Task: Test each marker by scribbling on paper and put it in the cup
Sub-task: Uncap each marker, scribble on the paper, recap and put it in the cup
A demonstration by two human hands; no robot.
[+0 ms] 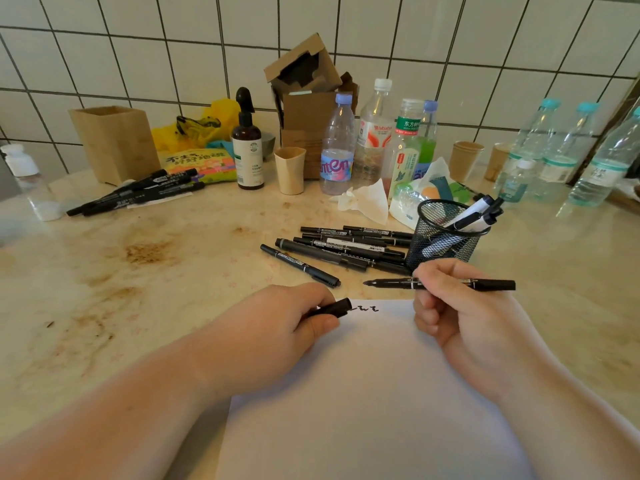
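Note:
A white sheet of paper [374, 393] lies in front of me with a few black scribbles [363, 309] near its top edge. My right hand [460, 306] holds an uncapped black marker [391, 282] level above the paper's top edge, tip pointing left. My left hand [284, 323] pinches the marker's black cap [336, 308] just left of the scribbles. A black mesh cup [446, 237] stands behind my right hand with several markers in it. Several black markers [339, 249] lie loose to the left of the cup.
A second pile of black markers [138, 194] lies at the far left by a wooden box [114, 143]. Plastic bottles [337, 147], a beige cup [290, 169], a brown pump bottle [247, 147], tissues [367, 202] and cardboard boxes [304, 98] crowd the back by the tiled wall.

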